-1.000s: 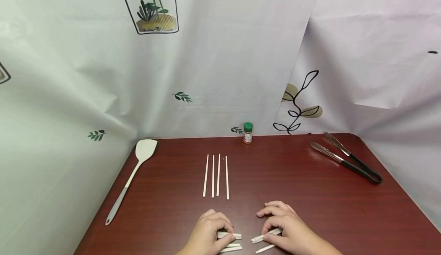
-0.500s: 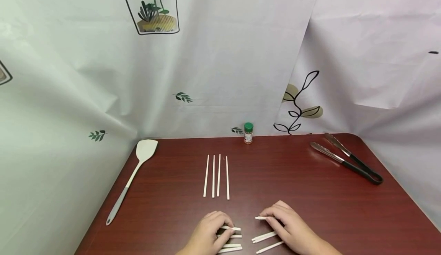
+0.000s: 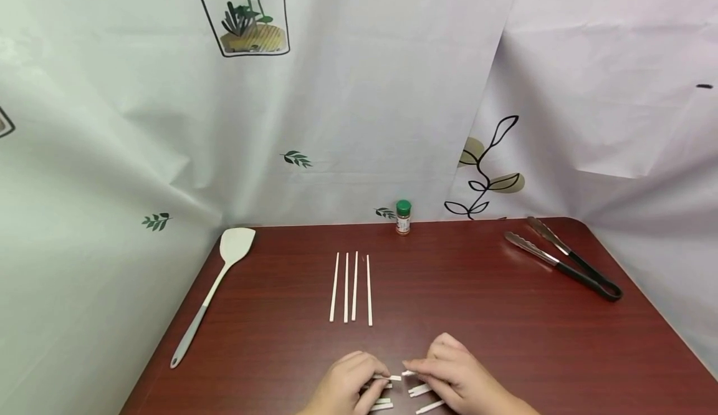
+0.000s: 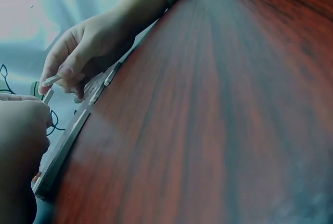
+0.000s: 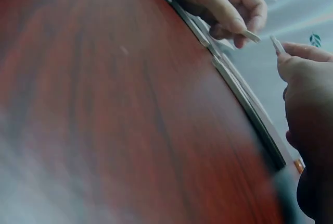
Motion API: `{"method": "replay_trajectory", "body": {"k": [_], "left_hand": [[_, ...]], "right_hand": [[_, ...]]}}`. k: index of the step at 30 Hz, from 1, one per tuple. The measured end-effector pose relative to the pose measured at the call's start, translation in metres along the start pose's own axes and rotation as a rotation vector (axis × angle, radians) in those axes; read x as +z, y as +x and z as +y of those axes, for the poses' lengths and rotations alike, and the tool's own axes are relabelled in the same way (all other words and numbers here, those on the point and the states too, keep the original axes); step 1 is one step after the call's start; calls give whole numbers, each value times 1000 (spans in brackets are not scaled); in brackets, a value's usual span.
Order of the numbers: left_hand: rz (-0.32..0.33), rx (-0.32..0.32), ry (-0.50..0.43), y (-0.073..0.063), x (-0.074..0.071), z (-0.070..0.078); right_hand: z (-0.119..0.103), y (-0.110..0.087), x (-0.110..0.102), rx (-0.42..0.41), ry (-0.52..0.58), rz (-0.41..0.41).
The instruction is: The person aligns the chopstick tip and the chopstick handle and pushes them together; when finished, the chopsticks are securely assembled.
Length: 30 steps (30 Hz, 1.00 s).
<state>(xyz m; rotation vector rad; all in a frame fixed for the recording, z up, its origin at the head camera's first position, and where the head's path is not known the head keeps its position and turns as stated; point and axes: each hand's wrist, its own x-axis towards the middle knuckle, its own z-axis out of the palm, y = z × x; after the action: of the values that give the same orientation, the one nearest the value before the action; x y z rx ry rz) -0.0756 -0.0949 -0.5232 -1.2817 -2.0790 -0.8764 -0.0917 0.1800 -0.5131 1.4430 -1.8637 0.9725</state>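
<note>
My left hand pinches a thin white stick between thumb and fingers, its end pointing right. Facing it, my right hand pinches another thin white stick, its end pointing left. A small gap separates the two ends, which the right wrist view also shows between the left-hand stick and the right-hand stick. Most of each held stick is hidden by the fingers. More white sticks lie on the table below the hands, a left group and a right group, partly covered by them.
Several longer white sticks lie side by side beyond the hands on the dark red table. A white spatula with a grey handle lies left, black-handled tongs right. A green-capped spice jar stands at the back edge.
My right hand has lifted a stick from the right group and brought it left towards my left hand. My left hand has picked up a stick and shifted slightly right.
</note>
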Motion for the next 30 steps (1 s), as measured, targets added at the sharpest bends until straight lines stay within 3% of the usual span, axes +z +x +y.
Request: {"method": "replay_trajectory", "body": {"k": [3, 10, 22, 30], "left_hand": [[20, 21, -5, 0, 1, 0], [35, 54, -39, -1, 2, -1], [38, 2, -70, -1, 1, 1], [46, 19, -104, -1, 2, 0]], "right_hand": [[-1, 1, 5, -43, -26, -29], [-1, -5, 10, -25, -58, -38], [-3, -6, 10, 3, -98, -37], [-5, -7, 10, 15, -115, -54]]}}
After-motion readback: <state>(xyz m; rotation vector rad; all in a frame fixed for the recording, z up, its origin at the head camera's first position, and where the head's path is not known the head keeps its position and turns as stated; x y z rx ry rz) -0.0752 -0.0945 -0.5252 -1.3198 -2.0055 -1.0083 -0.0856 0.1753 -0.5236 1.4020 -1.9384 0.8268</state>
